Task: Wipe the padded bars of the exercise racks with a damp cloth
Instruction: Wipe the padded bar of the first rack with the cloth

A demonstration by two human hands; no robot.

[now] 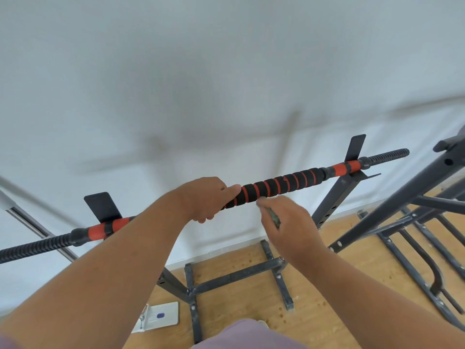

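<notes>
The left hand (208, 197) grips the padded bar (279, 185) — black foam wound with orange stripes — lying across the dark metal rack (332, 197). Just beneath it to the right, the right hand (289, 222) curls around a greenish cloth (273, 216). No writing is readable.

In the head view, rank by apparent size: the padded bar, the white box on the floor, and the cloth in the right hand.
1. padded bar, spanning nearly the whole frame.
2. white box, much smaller.
3. cloth, mostly hidden in the right hand, so only a sliver shows; its true size is unclear.
</notes>
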